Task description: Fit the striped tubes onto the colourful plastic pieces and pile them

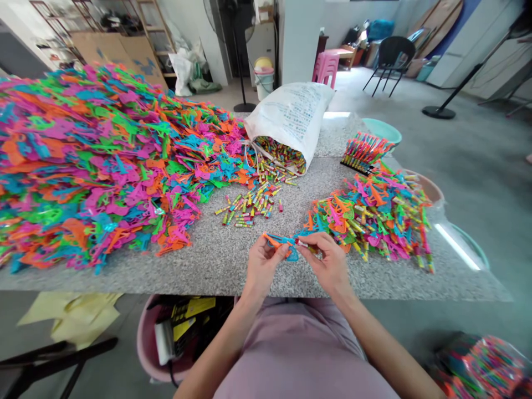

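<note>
Between finger and thumb, my left hand (264, 260) pinches small flat plastic pieces (274, 241), one orange and one blue, just above the table's front edge. My right hand (326, 257) is closed on a small printed tube (302, 243) whose red end meets the blue plastic; the fingers cover most of the tube. Beyond my hands lies a loose scatter of yellow, green and red tubes (253, 205). Close by on the right is a heap of plastic pieces with tubes attached (374, 208).
A large pile of bright plastic pieces (95, 160) covers the left of the granite table (220, 260). A white sack (293, 113) spills tubes at the back. Tubed pieces stand in a black rack (353, 166). Below sits a pink tub (145, 343).
</note>
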`<control>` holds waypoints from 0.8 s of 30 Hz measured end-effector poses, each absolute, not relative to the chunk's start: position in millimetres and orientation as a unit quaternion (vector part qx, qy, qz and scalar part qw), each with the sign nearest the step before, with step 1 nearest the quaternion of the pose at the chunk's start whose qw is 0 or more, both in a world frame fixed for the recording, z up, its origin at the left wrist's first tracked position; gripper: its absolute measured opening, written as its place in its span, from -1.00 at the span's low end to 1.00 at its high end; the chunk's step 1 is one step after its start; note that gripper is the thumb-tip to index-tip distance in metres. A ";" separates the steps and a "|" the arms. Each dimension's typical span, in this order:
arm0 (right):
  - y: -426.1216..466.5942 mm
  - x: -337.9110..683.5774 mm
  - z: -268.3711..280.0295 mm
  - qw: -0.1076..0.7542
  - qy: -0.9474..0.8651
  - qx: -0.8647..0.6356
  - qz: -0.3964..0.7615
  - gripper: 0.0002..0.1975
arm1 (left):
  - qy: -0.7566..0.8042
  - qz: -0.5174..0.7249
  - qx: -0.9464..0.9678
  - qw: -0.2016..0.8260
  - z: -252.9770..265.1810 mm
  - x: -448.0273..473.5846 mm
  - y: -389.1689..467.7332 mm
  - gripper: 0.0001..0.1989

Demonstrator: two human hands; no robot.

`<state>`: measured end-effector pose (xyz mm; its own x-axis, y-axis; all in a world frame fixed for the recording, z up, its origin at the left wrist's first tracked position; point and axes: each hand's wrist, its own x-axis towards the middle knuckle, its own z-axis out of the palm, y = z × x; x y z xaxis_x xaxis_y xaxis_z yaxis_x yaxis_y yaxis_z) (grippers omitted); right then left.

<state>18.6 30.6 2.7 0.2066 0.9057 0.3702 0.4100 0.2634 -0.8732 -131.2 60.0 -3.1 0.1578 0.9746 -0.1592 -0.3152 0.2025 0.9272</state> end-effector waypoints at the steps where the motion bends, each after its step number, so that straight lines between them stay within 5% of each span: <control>1: 30.9 19.3 1.1 0.534 -0.591 -0.561 0.225 -0.90 | 0.421 0.496 0.397 0.647 -3.8 -131.8 60.7 -0.70; 10: 27.9 23.6 -12.5 0.481 -0.638 -0.558 0.224 -0.90 | 0.412 0.468 0.486 0.612 -22.0 -129.2 66.1 -0.72; 12: 27.8 46.1 -8.0 0.470 -0.648 -0.572 0.178 -0.86 | 0.410 0.428 0.533 0.604 -33.1 -130.2 75.2 -0.60; 15: 36.8 106.4 -3.2 0.474 -0.577 -0.665 -0.001 -0.76 | 0.486 0.402 0.629 0.454 -53.6 -149.4 103.7 -0.27; 19: 63.8 162.1 -9.9 0.395 -0.516 -0.731 -0.208 -0.64 | 0.658 0.354 0.650 0.135 -77.8 -202.7 149.4 -0.19; 24: 88.1 84.4 -34.2 0.416 -0.641 -0.635 -0.116 -0.71 | 0.637 0.190 0.745 0.050 -87.9 -244.8 178.8 -0.39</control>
<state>84.4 88.1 -34.2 0.1522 0.7176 0.6796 0.9098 0.1669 -0.3799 -244.8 178.8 -87.9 0.1149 0.9686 0.2204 0.9308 -0.1825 0.3169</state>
